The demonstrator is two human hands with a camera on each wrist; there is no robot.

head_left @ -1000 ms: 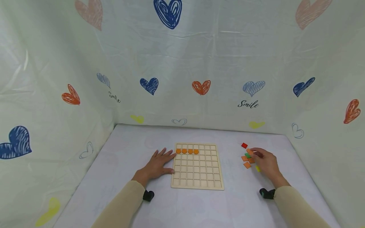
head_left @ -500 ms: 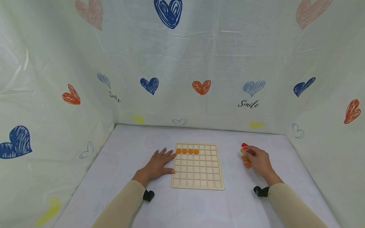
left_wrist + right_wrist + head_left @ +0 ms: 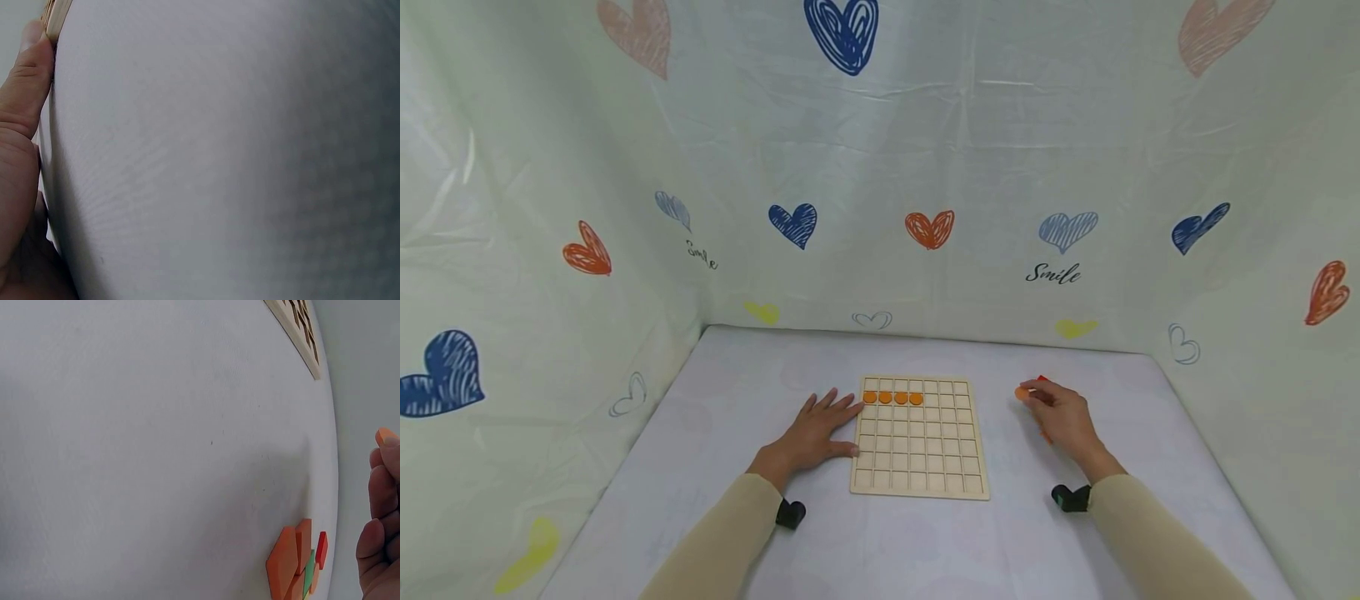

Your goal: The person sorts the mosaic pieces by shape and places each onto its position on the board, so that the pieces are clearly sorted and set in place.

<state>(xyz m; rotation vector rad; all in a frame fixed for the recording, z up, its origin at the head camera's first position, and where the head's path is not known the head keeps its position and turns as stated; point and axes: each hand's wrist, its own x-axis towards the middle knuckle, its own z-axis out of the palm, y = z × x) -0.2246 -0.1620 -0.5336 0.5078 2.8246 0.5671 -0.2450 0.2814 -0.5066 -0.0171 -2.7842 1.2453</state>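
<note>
Pinching an orange disc (image 3: 1022, 392) in my right grip (image 3: 1066, 419), right of the grid board (image 3: 919, 442), I rest my left grip (image 3: 808, 437), fingers spread, against the board's left edge, seemingly to stop it sliding.

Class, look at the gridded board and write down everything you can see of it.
The gridded board is a pale, thin, roughly square panel that looks like wood, with a plain border and narrow lines dividing it into small cells. It lies flat on the white table. Four round orange pieces sit side by side in the second row from its far edge, beginning at the left. The left hand's thumb touches its left edge.
</note>
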